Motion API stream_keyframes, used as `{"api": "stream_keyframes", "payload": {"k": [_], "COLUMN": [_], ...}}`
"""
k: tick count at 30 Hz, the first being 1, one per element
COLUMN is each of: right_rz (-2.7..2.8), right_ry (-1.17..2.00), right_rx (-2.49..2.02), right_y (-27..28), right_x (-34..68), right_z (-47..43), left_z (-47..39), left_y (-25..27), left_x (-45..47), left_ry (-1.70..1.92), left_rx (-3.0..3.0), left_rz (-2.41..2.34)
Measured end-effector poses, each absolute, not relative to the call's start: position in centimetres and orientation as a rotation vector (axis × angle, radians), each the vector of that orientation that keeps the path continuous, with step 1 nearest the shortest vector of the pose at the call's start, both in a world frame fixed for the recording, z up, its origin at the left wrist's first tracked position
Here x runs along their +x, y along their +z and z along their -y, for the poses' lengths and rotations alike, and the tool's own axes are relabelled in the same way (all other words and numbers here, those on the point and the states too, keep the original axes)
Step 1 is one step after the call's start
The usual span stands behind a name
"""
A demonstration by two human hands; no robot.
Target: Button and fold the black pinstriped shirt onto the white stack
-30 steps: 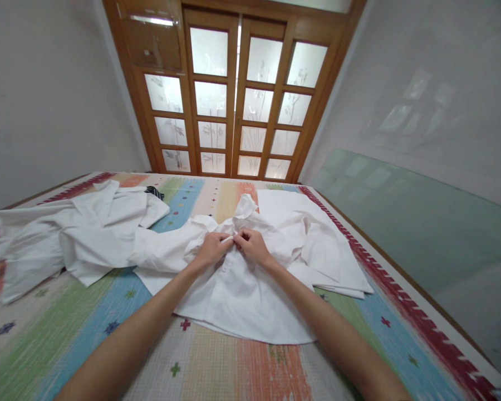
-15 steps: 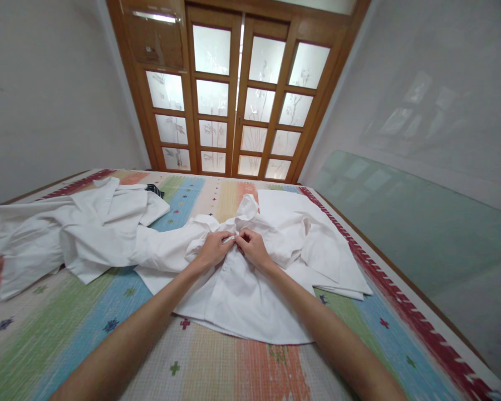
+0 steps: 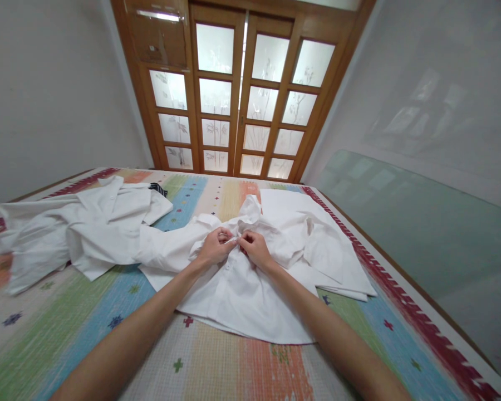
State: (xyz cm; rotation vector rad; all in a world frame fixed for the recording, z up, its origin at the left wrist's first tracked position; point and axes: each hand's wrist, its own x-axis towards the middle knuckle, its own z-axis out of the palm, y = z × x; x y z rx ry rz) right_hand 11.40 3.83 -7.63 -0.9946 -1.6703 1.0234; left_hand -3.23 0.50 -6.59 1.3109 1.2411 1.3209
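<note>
A white button-up shirt (image 3: 250,303) lies spread in front of me, its hem toward me and its collar (image 3: 250,206) standing up at the far end. My left hand (image 3: 217,245) pinches the shirt's front placket below the collar. Close beside it, my right hand (image 3: 254,248) pinches the same spot from the other side, the fingertips of both hands nearly touching. Any button between the fingers is too small to make out. A sleeve stretches out to the left, and white cloth lies bunched on the right.
Another crumpled white shirt (image 3: 104,223) lies at left, with a dark striped item (image 3: 158,189) behind it. Folded white cloth (image 3: 286,201) sits at right under the shirt. Everything rests on a colourful striped cover (image 3: 217,367). Beyond stand wooden glass-paned doors (image 3: 239,100); walls flank both sides.
Both hands stay at the same place on the placket; the left fingers have shifted slightly. The whole view has moved a little, with things appearing slightly farther right.
</note>
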Motion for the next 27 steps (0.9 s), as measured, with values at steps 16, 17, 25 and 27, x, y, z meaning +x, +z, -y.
{"api": "stream_keyframes", "payload": {"k": [16, 17, 25, 27], "right_rz": [1.758, 1.744, 1.683, 1.687], "right_ry": [0.919, 0.928, 0.982, 0.977], "right_rx": [-0.969, -0.971, -0.962, -0.964], "right_y": [-8.2, -8.2, -8.1, -8.1], "right_x": [12.1, 12.1, 11.9, 11.9], "right_z": [-3.8, -3.7, -3.4, -3.3], "left_z": [-0.2, -0.3, -0.8, -0.8], "left_y": [-7.5, -7.5, -7.9, -7.9], "left_x": [-3.0, -3.0, -2.8, -2.7], "left_ry": [1.369, 1.360, 1.409, 1.422], "left_rx": [1.336, 1.323, 1.229, 1.231], "left_rz": [-1.195, -1.193, -1.207, -1.233]}}
